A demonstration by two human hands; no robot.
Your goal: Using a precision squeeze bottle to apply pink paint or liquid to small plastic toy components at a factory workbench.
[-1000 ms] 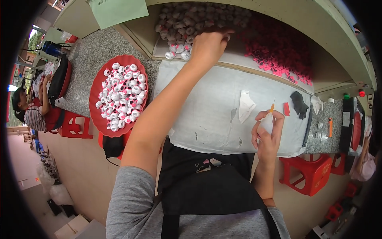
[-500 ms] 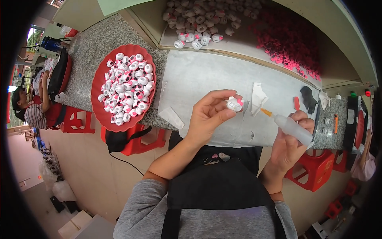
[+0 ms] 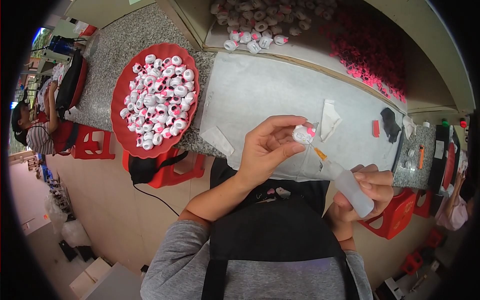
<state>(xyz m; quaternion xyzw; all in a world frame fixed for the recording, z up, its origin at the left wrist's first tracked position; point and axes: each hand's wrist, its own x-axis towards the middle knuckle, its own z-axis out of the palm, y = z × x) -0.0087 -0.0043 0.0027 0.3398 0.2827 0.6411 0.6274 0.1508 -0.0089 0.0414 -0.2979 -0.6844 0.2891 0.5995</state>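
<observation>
Pinched between the thumb and fingers of my left hand is a small white toy head with a pink bow. My right hand is wrapped around a translucent squeeze bottle, tilted with its orange needle tip pointing up at the toy head. The thin needle reaches the toy head's lower edge; whether it touches, I cannot tell. Both hands are above a pale work sheet on the granite table.
At left, a red scalloped tray holds many similar toy heads. More white heads and pink pieces fill the shelf behind. Folded white paper, a red piece and a black cloth lie at right. Another person sits far left.
My right hand has brought the bottle left and lower, turning it so the needle meets the toy head. My left hand has shifted slightly right with the head, which is turned a little.
</observation>
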